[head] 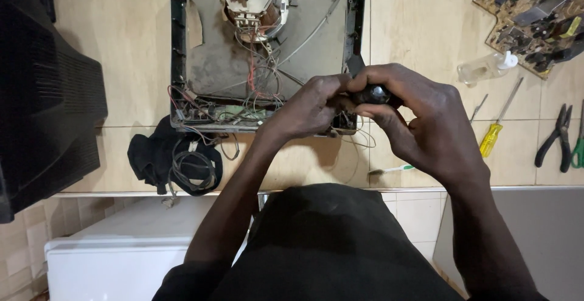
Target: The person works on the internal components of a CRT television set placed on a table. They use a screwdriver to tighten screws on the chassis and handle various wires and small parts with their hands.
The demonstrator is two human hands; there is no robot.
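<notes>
While both hands meet over the lower right corner of the opened television set (267, 51), the work looks to be somewhere in the middle, as far as I can judge. From the head camera, the back cover (45, 94) of the set is already off and lies at the left on the desk (121, 27), and a circuit board (535, 12) lies apart at the upper right, so the opening seems done. The picture tube with its neck and yoke (252, 0) remains inside the black frame, with many thin wires (261, 76) loose around it, so taking apart is not finished.

The left hand (310, 106) is curled, with fingertips pressing on a small dark rounded object (372, 94). The right hand (420, 115) is clenched around this same object, which sits between the two hands, just above the frame corner. What the object is exactly, I cannot tell; the fingers hide most of it.

For containers, the frame itself holds the tube, a small green board and the wires. A small clear plastic bottle (485, 68) lies on its side near the circuit board; if it has liquid inside, I cannot see.

Near the right hand rest a yellow-handled screwdriver (497, 124), a thinner tool, pliers (555, 137) and a toothbrush (392, 169). A black cloth with a coiled cable (176, 161) lies at the desk edge.
</notes>
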